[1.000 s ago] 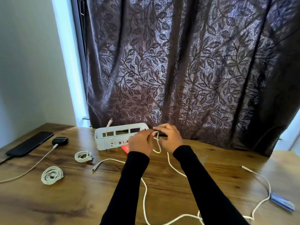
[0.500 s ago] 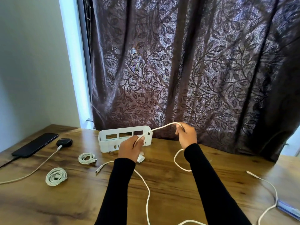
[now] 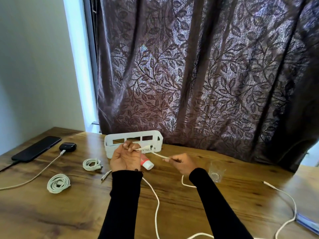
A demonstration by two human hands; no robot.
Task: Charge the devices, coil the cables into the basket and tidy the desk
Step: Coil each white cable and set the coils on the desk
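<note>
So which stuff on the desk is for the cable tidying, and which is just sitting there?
For the job: white cable in both hands, two coiled cables, basket, phone, earbud case.

Just lying about: glass, red-and-white tube.

White cable [image 3: 156, 209]: runs off the bottom edge, far end unseen. Tube [image 3: 146, 163]: partly hidden behind the left hand [image 3: 125, 160]. Blue-edged object [image 3: 308, 225], right of the basket [image 3: 110, 145]: cut by the frame, possibly a notebook.

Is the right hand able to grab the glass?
Probably not yet: the right hand is pinching the cable. The glass stands just beside it, with nothing between.
</note>
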